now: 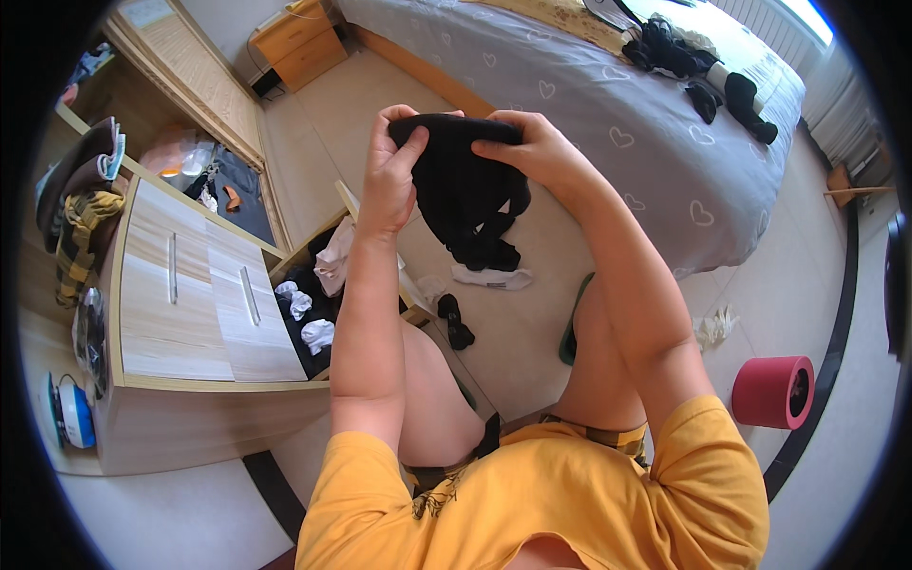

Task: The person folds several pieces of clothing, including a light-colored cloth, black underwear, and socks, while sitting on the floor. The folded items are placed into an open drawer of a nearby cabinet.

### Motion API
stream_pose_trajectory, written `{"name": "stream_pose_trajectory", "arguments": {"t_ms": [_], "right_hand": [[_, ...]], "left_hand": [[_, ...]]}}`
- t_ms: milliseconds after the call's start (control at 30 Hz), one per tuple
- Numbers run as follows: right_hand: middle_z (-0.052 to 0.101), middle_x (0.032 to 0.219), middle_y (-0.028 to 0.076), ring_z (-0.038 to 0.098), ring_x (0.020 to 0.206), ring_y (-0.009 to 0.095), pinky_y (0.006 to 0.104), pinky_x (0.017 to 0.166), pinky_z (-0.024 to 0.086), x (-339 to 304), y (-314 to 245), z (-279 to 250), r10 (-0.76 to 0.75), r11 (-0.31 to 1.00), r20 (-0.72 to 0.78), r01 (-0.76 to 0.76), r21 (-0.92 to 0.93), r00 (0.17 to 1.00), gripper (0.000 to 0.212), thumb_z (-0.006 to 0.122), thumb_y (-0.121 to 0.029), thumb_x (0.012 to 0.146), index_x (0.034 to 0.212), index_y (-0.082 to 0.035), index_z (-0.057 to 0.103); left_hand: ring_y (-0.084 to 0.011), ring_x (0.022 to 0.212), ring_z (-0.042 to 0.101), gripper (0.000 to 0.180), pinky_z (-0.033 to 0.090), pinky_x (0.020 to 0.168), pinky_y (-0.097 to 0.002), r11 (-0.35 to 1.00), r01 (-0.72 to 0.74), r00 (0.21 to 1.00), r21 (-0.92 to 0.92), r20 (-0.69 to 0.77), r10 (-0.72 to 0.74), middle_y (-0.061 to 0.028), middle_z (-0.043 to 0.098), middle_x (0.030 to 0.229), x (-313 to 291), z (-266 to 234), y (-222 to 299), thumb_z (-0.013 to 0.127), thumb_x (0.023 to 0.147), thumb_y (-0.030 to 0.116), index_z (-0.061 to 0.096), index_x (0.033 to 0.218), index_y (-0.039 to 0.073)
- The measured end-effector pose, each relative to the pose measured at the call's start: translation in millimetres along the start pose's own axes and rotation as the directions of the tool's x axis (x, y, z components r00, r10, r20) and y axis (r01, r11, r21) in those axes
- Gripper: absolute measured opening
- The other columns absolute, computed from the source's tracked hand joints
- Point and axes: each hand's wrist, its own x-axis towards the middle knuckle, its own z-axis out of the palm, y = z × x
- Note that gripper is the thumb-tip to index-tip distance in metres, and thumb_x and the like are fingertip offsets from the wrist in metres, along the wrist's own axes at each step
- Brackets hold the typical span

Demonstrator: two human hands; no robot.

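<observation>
Both hands hold up a black garment in front of me by its wide top edge, like a waistband. My left hand grips its left end, thumb on the near side. My right hand pinches the right end between thumb and fingers. The dark cloth hangs down in folds, so its exact kind is unclear. Below its lower end, a white sock-like piece lies on the floor. A black sock lies nearer to me, beside an open drawer containing black and white clothes.
A wooden cabinet with folded clothes on top stands at the left. The bed fills the far right, with black socks and other clothes on it. A red cylinder stands on the floor at right. A wooden nightstand is at the back.
</observation>
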Motion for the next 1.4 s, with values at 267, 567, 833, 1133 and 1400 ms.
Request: {"name": "stream_pose_trajectory", "arguments": {"t_ms": [267, 567, 833, 1133, 1400], "right_hand": [[0.064, 0.085, 0.004, 0.06, 0.078, 0.011, 0.024, 0.069, 0.047, 4, -3, -6, 0.134, 0.882, -0.063, -0.09, 0.463, 0.989, 0.021, 0.066, -0.005, 0.078, 0.099, 0.0, 0.063], [0.063, 0.088, 0.002, 0.059, 0.085, 0.011, 0.0224, 0.078, 0.044, 21, 47, -32, 0.248, 0.856, 0.308, -0.356, 0.375, 0.919, 0.023, 0.067, -0.001, 0.073, 0.095, -0.002, 0.063], [0.066, 0.102, 0.008, 0.062, 0.092, 0.013, 0.0251, 0.086, 0.047, 19, 66, -32, 0.319, 0.867, 0.167, -0.358, 0.347, 0.933, 0.039, 0.071, -0.014, 0.081, 0.115, 0.001, 0.059], [0.065, 0.088, 0.005, 0.063, 0.074, 0.012, 0.0241, 0.066, 0.053, 17, 20, -27, 0.212, 0.738, 0.028, -0.179, 0.651, 0.977, 0.017, 0.06, -0.015, 0.091, 0.1, -0.001, 0.061], [0.055, 0.073, -0.002, 0.044, 0.047, 0.004, 0.0194, 0.05, 0.041, 13, 9, -39, 0.189, 0.608, 0.05, -0.157, 0.778, 0.981, 0.01, 0.057, -0.015, 0.093, 0.094, -0.005, 0.056]], "left_hand": [[-0.0178, 0.093, 0.063, 0.021, 0.049, 0.083, -0.0294, 0.974, 0.218, 0.965, 0.063, -0.162, -0.206, -0.0095, 0.066, 0.101, -5, 1, -4, 0.064, 0.087, 0.014, 0.065, 0.104, 0.002], [-0.0216, 0.092, 0.064, 0.028, 0.051, 0.084, -0.033, 0.972, 0.231, 0.901, -0.036, -0.369, -0.227, -0.0101, 0.067, 0.101, 2, -31, 19, 0.067, 0.083, 0.017, 0.063, 0.104, -0.002], [-0.0239, 0.097, 0.063, 0.029, 0.049, 0.089, -0.0365, 0.876, 0.368, 0.888, -0.312, -0.16, -0.431, -0.0115, 0.066, 0.105, 8, -38, 10, 0.065, 0.085, 0.019, 0.062, 0.106, -0.001], [-0.0227, 0.111, 0.055, 0.04, 0.042, 0.1, -0.0355, 0.975, 0.223, 0.963, -0.012, -0.152, -0.222, -0.0106, 0.057, 0.116, 7, -29, -18, 0.053, 0.091, 0.008, 0.043, 0.129, 0.007], [-0.0178, 0.109, 0.055, 0.053, 0.046, 0.093, -0.0301, 0.963, 0.122, 0.991, 0.239, 0.024, -0.132, -0.0096, 0.056, 0.12, -3, -14, -5, 0.057, 0.083, -0.004, 0.041, 0.132, 0.01]]}}
